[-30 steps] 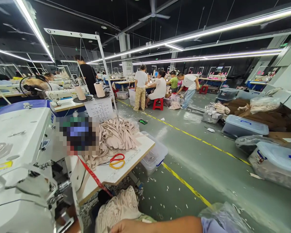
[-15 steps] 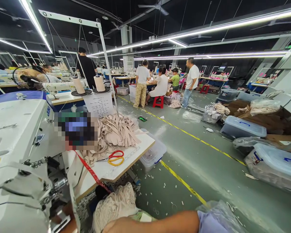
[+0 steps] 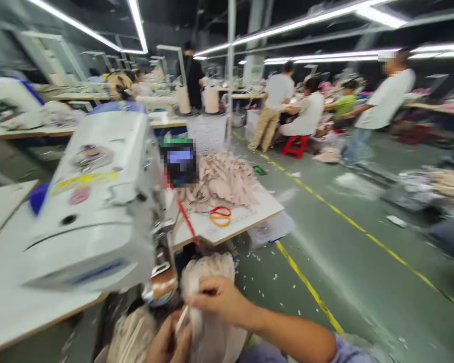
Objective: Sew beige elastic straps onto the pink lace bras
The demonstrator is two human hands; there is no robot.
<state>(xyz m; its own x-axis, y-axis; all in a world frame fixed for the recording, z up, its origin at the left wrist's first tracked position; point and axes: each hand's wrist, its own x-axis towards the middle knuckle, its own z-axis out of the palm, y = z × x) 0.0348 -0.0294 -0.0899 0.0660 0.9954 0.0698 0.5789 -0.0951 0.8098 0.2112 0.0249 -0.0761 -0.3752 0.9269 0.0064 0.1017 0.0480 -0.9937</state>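
Note:
My right hand [image 3: 223,300] is closed, its thumb and fingers pinching a pale beige fabric strip [image 3: 195,317]. Lower and to the left, my left hand [image 3: 172,339] is also closed on the strip, close to the right one. Motion blur hides the strip's exact shape. Just beyond and beneath my hands lies a bunch of beige fabric [image 3: 221,264], and a second beige bundle [image 3: 132,333] sits left of my left hand. A white sewing machine [image 3: 102,201] stands to the left.
On the machine table [image 3: 249,214] lie a heap of beige strips [image 3: 227,176] and scissors with red and yellow handles [image 3: 220,217]. A red ribbon [image 3: 188,222] hangs over its edge. Thread cones [image 3: 212,100] stand behind. A clear bin [image 3: 272,227] is on the floor. People work farther off.
The view has swung left and down. Both my hands have come into sight, holding the strip; before, my right forearm crossed the bottom edge and the left hand was not clearly visible.

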